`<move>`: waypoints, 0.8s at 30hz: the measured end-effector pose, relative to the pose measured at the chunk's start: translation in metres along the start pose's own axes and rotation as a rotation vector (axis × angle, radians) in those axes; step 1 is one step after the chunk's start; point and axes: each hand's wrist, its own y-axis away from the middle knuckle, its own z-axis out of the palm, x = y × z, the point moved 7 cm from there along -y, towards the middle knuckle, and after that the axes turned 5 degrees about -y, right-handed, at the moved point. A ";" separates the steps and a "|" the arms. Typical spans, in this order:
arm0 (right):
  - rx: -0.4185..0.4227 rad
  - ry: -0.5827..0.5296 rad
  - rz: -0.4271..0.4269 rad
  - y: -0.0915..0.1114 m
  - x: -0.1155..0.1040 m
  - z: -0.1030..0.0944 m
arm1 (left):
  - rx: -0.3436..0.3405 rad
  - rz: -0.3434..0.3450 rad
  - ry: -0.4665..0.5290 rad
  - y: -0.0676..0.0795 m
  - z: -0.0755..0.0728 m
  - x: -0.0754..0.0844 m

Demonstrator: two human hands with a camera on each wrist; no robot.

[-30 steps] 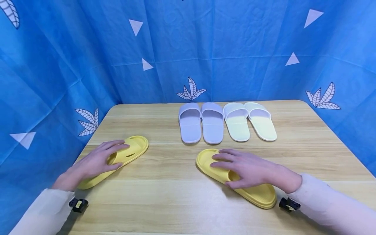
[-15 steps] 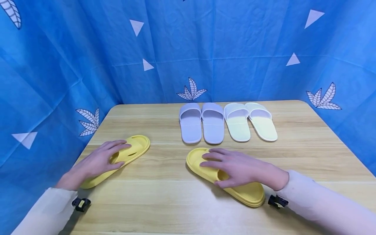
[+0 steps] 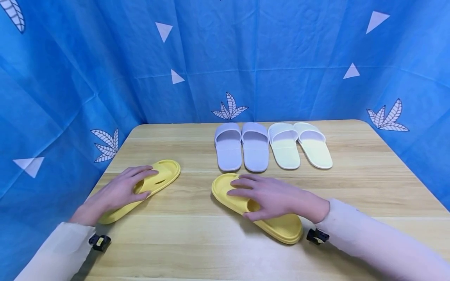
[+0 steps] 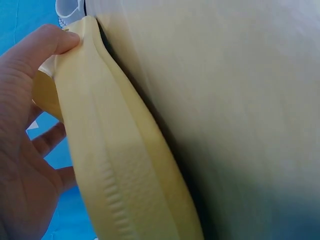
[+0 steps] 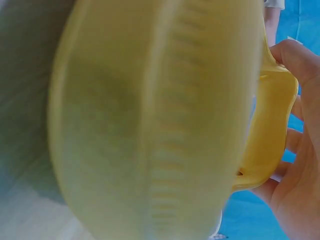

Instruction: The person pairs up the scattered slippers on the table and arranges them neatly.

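In the head view my left hand lies across the strap of a yellow slipper at the table's left side. Its thumb is on one edge and its fingers on the other. The left wrist view shows the thumb pressed against that slipper's side. My right hand grips a second yellow slipper over its strap, right of the table's middle, toe angled toward the back left. In the right wrist view this slipper fills most of the picture, with the thumb and fingertips around the strap.
Along the back of the wooden table a lilac pair of slippers, one lilac slipper beside the other, stands next to a pale green pair, one green slipper near its mate. A blue curtain hangs behind and at both sides.
My right hand has moved left with its yellow slipper, nearing the lilac pair's front. The left hand and its slipper have shifted only slightly to the right and back.
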 end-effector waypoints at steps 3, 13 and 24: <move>0.006 -0.006 -0.002 -0.007 0.000 0.001 | -0.011 -0.023 -0.003 -0.002 0.000 0.000; 0.040 -0.001 0.008 -0.027 -0.003 0.000 | -0.014 -0.042 -0.019 -0.005 -0.002 0.003; -0.034 -0.031 0.170 -0.053 -0.002 0.000 | 0.005 -0.010 -0.052 -0.010 -0.003 0.004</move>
